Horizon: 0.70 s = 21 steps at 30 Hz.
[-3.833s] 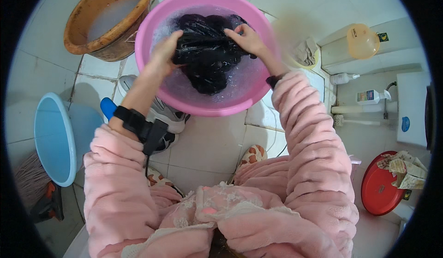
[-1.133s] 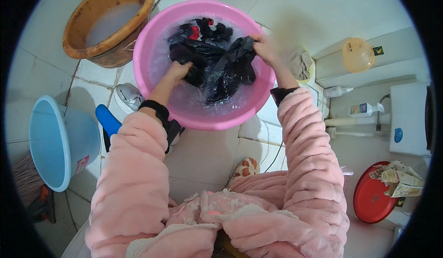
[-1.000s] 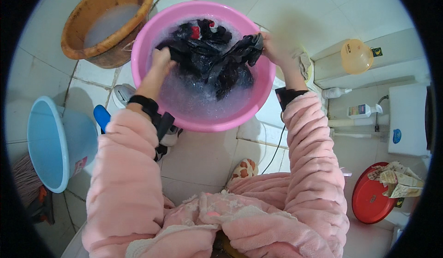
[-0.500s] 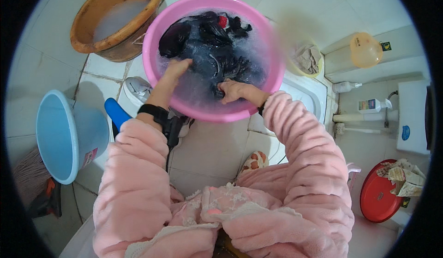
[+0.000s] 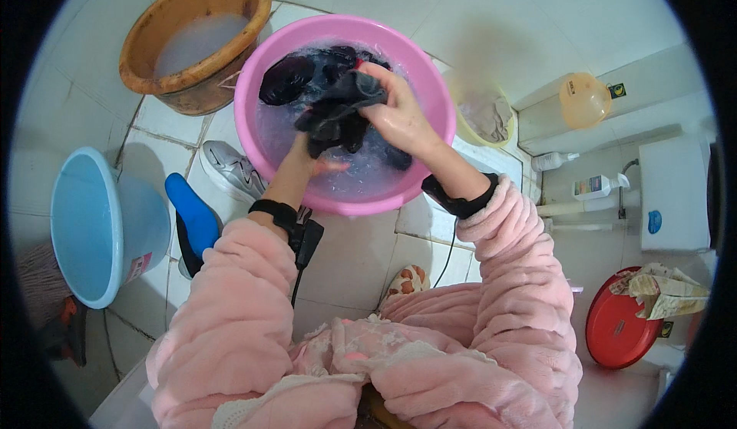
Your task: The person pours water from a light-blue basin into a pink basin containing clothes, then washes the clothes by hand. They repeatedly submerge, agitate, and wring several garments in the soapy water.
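A wet black garment (image 5: 338,114) is lifted above the foamy water in a pink basin (image 5: 249,152). My right hand (image 5: 398,118) pinches its upper right part between thumb and fingers. At the lower left of the bunched cloth, my left hand (image 5: 309,162) grips it; most of its fingers are hidden under the fabric, with one pale fingertip showing below. More dark clothes (image 5: 288,79) float and soak at the basin's far left. A small bit of red shows by my right fingertips.
A wooden tub (image 5: 134,64) with cloudy water stands at the far left. Nearer are a light blue bucket (image 5: 115,229), grey shoe (image 5: 229,168) and blue insole (image 5: 192,214). Right of the basin are a yellowish pail (image 5: 484,118) holding cloth, and a red lid (image 5: 618,329).
Both hands have come together and raised the black garment out of the water. My right hand has moved up and inward. The whole view has shifted slightly.
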### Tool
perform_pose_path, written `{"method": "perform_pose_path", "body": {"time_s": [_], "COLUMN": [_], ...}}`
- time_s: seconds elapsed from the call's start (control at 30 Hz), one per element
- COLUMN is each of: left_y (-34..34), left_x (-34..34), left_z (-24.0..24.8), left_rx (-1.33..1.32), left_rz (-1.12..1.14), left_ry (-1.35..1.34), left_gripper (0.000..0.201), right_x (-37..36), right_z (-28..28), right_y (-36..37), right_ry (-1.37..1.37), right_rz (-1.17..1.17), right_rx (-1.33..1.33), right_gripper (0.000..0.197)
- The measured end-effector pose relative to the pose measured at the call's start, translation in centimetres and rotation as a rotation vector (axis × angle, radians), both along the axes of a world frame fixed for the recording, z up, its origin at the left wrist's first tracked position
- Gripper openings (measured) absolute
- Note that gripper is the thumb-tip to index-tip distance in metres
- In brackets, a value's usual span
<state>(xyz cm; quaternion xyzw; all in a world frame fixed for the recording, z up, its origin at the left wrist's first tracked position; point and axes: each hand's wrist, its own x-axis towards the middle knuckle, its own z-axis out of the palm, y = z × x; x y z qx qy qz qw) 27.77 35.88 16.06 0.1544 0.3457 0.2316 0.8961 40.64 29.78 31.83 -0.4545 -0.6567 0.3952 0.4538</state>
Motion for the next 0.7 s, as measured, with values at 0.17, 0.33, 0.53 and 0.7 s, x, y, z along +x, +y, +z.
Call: {"method": "perform_pose_path", "body": {"time_s": [0.17, 0.33, 0.53, 0.7], "left_y": [1.5, 1.2, 0.4, 0.9], "left_x": [0.7, -0.3, 0.7, -1.0], "left_z": [0.6, 1.1, 3.2, 2.7], "left_rx": [0.378, 0.071, 0.039, 0.809], "left_rz": [0.145, 0.215, 0.421, 0.099], "left_ry": [-0.666, -0.664, 0.131, 0.861], "left_gripper": [0.042, 0.038, 0.044, 0.065], "right_x": [-4.9, -6.4, 1.0, 5.7], "right_z": [-0.4, -4.5, -9.4, -15.3], "right_y": [0.2, 2.7, 5.1, 4.3], "right_ry": [-0.249, -0.468, -0.677, -0.765], "right_rz": [-0.141, -0.451, -0.467, -0.475], "right_rx": [0.397, 0.395, -0.055, -0.366], "right_gripper": [0.038, 0.038, 0.044, 0.043]}}
